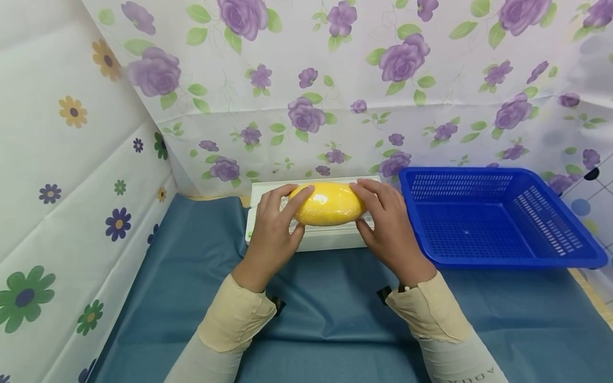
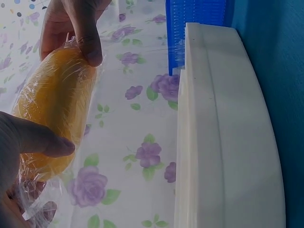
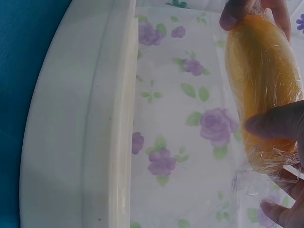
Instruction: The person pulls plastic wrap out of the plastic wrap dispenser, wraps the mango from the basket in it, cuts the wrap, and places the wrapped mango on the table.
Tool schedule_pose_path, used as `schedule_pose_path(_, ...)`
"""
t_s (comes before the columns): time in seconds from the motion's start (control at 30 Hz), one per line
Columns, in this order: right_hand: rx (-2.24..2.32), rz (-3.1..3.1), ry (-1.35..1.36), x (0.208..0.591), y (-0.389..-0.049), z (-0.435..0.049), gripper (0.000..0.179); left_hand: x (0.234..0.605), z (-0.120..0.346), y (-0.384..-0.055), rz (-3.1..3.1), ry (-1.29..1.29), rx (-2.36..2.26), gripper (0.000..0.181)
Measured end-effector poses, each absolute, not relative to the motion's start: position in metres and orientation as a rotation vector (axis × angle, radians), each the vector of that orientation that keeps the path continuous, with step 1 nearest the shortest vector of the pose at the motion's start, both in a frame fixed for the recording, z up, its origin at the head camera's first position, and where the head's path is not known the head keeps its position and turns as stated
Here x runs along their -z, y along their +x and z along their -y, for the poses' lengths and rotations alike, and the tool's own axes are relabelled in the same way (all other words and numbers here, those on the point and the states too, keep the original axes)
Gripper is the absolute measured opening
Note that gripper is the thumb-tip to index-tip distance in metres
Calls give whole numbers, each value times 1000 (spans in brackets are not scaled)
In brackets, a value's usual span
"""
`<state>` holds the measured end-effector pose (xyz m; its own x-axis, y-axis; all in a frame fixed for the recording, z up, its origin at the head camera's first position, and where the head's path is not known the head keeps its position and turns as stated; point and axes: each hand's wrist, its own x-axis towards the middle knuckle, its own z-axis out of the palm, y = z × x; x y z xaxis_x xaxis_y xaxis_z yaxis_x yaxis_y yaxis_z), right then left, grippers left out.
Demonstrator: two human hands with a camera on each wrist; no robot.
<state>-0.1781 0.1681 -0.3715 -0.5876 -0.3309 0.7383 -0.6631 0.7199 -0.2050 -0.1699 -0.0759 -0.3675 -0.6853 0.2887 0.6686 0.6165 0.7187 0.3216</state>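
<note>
A smooth yellow oval fruit (image 1: 330,205), wrapped in clear cling film, is held up between both hands. My left hand (image 1: 273,229) grips its left end, and my right hand (image 1: 390,229) grips the right end. In the left wrist view, the left thumb (image 2: 47,140) presses on the wrapped side, above loose, crumpled film (image 2: 45,204) at that end. The right wrist view shows more bunched film (image 3: 285,161) by the right fingers. Behind and below the fruit lies a long white cling film dispenser (image 1: 330,242), partly hidden by the hands.
To the right stands a blue plastic basket (image 1: 483,258) with slotted sides. A dark teal cloth (image 1: 325,298) covers the table. Flower-printed sheets (image 1: 268,90) hang behind and along the left side.
</note>
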Motion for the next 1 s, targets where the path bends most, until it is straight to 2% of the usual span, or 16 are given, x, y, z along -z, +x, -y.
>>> schedule_pose_path(1.0,-639,2176,766,357,-167,-170,74,353,77,-159,2251,-728,755,76)
